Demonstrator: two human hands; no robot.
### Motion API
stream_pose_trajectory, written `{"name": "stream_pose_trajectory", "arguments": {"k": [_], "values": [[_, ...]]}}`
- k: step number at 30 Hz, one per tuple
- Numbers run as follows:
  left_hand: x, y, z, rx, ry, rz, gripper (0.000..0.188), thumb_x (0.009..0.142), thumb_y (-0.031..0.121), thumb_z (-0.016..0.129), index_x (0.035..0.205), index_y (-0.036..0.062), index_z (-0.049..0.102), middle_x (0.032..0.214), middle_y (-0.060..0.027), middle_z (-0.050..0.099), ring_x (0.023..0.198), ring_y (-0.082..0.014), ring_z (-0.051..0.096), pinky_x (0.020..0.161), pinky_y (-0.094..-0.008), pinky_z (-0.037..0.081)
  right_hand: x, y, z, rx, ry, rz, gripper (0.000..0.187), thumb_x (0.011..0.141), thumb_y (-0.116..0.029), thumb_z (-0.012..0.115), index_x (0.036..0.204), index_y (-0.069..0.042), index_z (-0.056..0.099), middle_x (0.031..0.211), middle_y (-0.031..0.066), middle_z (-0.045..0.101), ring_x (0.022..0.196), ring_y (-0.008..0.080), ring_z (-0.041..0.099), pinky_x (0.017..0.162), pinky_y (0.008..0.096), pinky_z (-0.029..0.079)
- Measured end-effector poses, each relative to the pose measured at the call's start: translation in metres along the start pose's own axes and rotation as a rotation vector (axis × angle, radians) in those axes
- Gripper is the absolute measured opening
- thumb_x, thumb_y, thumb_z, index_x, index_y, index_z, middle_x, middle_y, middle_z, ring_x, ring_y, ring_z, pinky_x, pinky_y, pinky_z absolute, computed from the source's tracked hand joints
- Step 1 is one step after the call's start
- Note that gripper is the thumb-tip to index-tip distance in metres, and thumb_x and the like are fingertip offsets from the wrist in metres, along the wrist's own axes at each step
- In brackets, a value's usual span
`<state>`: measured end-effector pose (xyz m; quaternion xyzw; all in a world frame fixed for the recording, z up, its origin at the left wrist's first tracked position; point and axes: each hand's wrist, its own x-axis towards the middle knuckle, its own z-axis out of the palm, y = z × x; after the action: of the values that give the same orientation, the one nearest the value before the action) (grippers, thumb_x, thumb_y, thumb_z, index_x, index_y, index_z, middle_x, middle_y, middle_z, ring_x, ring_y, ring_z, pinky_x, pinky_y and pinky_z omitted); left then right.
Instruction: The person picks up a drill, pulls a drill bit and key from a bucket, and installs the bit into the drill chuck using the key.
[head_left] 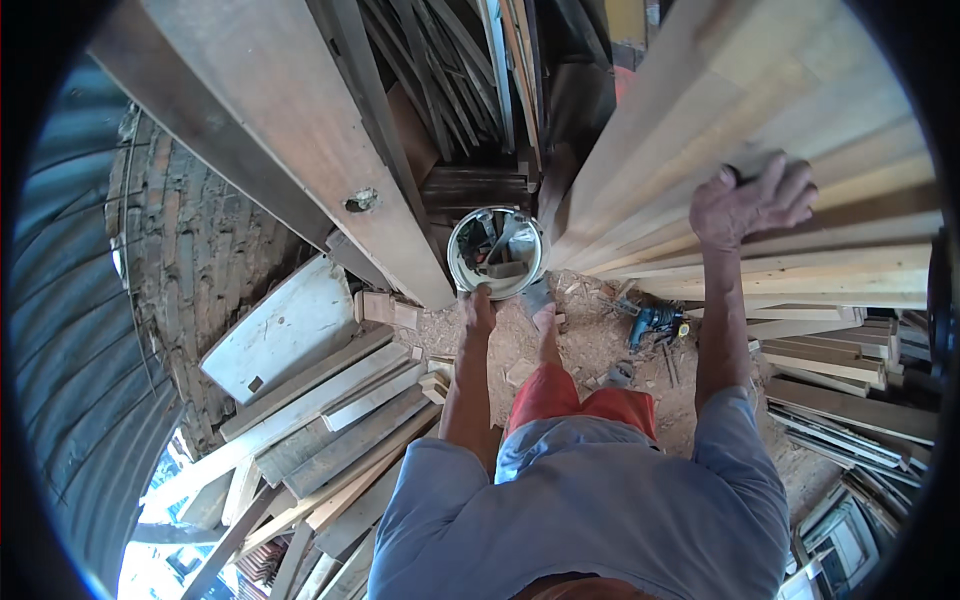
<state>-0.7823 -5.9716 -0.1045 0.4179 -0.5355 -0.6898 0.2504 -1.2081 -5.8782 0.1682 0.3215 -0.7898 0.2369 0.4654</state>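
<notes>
My left hand (478, 309) is closed on the near rim of a white round bucket (541, 262), with the thumb over the edge. Inside the bucket lie several hand tools (490, 240), too jumbled to name one by one. Out to the right, my right hand (755, 203) is over tall pale wooden boards (690, 140) leaning upright. Its fingers are bent and the thumb is apart from them. Something small and dark shows between thumb and fingers; I cannot make out what it is.
A blue-green power drill (655, 325) lies on the shavings-strewn floor (585, 335). Stacked timber (345, 440) fills the left, beside a white panel (285, 330). More boards (825, 360) lie at right. A thick upright plank (290, 110) leans ahead, near a corrugated metal sheet (75, 330).
</notes>
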Motion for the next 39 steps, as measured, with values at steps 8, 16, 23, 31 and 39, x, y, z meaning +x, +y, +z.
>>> {"name": "stream_pose_trajectory", "arguments": {"k": [8,16,23,31,39], "values": [[0.044,-0.005,-0.002,-0.525,0.143,-0.357,0.049,0.084,0.002,0.052,0.133,0.0064,0.05,0.126,-0.0177,0.06,0.107,-0.0378,0.066,0.085,-0.0523,0.064,-0.005,0.0,0.004,-0.118,-0.053,-0.034,0.066,0.104,-0.045,0.031,0.145,0.006,0.038,0.155,0.0304,0.026,0.147,0.0451,0.013,0.117,0.0625,0.009],[0.057,-0.024,0.005,-0.638,0.199,-0.501,0.066,0.082,0.0,0.05,0.147,0.0113,0.038,0.134,-0.0185,0.056,0.112,-0.0407,0.066,0.079,-0.0578,0.065,-0.006,0.002,0.003,-0.144,-0.06,-0.046,0.066,0.103,-0.044,0.03,0.145,0.006,0.038,0.153,0.0312,0.029,0.146,0.0435,0.018,0.118,0.0616,0.009],[0.055,0.001,0.016,-0.486,0.072,-0.345,0.054,0.085,0.008,0.055,0.137,-0.0006,0.046,0.125,-0.0207,0.063,0.105,-0.0395,0.07,0.08,-0.0529,0.066,-0.009,0.003,0.002,-0.133,-0.062,-0.038,0.066,0.106,-0.046,0.029,0.15,0.003,0.033,0.157,0.032,0.027,0.149,0.048,0.013,0.118,0.0635,0.01],[0.018,0.036,0.03,-0.449,-0.045,-0.354,0.064,0.085,0.005,0.051,0.147,0.012,0.038,0.134,-0.0177,0.058,0.106,-0.0352,0.069,0.078,-0.0483,0.067,-0.002,0.002,-0.002,-0.068,-0.028,0.001,0.058,0.104,-0.051,0.034,0.138,-0.005,0.043,0.132,0.0239,0.045,0.129,0.0451,0.028,0.108,0.0635,0.015],[-0.056,0.088,0.074,-0.401,0.135,-0.447,0.057,0.082,-0.002,0.048,0.139,-0.004,0.043,0.125,-0.0268,0.061,0.098,-0.0435,0.071,0.074,-0.0533,0.067,-0.027,-0.052,-0.113,0.744,-0.691,0.428,0.034,0.1,-0.022,0.057,0.125,0.001,0.057,0.119,0.0242,0.064,0.106,0.0402,0.062,0.092,0.0483,0.046]]}}
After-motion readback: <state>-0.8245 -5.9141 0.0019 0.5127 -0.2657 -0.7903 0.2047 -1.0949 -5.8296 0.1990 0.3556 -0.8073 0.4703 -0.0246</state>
